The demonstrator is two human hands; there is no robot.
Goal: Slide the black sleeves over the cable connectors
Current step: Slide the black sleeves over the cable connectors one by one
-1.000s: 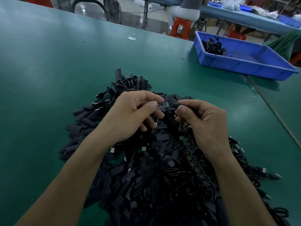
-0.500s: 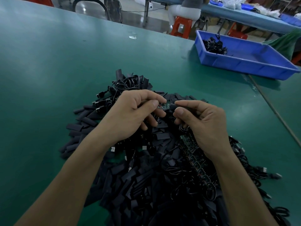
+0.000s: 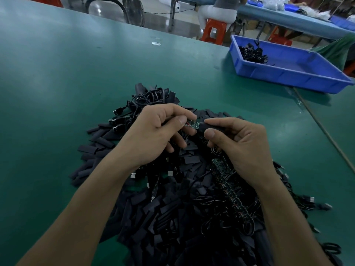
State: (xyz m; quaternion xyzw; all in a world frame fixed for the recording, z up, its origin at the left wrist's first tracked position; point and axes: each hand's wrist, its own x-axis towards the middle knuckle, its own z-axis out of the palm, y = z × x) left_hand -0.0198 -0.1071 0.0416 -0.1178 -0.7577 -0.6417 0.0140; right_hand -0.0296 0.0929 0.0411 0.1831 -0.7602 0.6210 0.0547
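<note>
Pinching a green connector between thumb and forefinger, the left hand faces the right hand, which pinches a black sleeve touching the connector's end. Both are above the pile of sleeves and cables on the worktop. A blue tray sits well apart.

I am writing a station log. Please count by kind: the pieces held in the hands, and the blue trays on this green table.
connector board, pinched by left hand: 1
black sleeve, gripped by right hand: 1
blue tray: 1
Total: 3
</note>
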